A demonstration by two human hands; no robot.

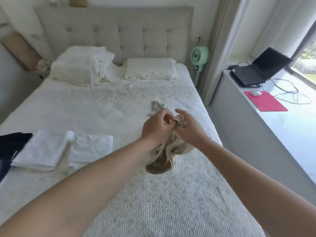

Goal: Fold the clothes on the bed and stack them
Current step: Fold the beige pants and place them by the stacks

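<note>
A small cream garment (168, 147) hangs crumpled and bunched above the bed (153, 194), its fabric gathered into loose folds and strips, with a darker brown patch at its lowest part. The picture is blurred there, so what kind of garment it is cannot be told.

Both hands are held out over the right half of the bed, close together, with the garment between and below them. The left hand (154, 127) has its fingers curled and pinches the top edge of the cloth. The right hand (188, 126) grips the same edge with its thumb and lower fingers, its forefinger stretched out straight above.

Another pale piece (156, 106) lies on the bed just beyond the hands. To the left, two folded white pieces (68, 149) lie side by side, touching, with a dark garment (10, 146) at the left edge.
</note>
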